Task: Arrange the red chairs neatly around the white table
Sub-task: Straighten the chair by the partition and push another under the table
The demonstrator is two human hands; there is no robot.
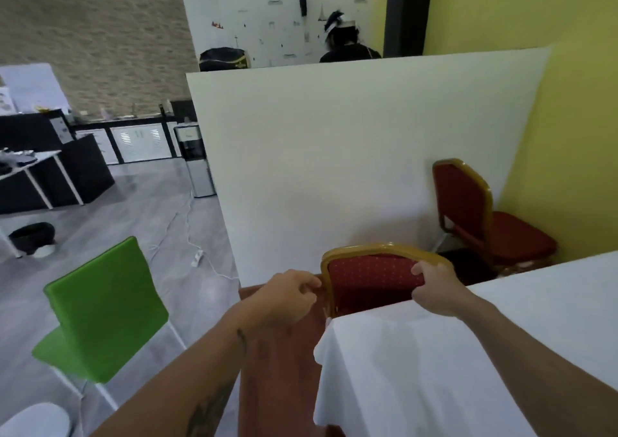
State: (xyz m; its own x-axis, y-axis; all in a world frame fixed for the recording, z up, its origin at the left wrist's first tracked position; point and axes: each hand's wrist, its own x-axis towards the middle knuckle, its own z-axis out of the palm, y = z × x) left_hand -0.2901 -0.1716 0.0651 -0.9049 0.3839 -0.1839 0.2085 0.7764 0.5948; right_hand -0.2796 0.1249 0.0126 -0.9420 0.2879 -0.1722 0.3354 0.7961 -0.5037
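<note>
Hands (pixel 434 294) clasp red chair (pixel 374 277) backrest beside white table (pixel 468 353).

A white partition (pixel 334 155) is standing close behind the near red chair (pixel 374 276), while open floor (pixel 160 202) is lying leftward

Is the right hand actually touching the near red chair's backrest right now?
Touching. The head view shows the right hand gripping the near red chair, fingers curled over its gold frame.

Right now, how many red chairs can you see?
2: one red chair at the table's near end, held by both hands; another by the yellow wall. Others may be hidden.
</note>
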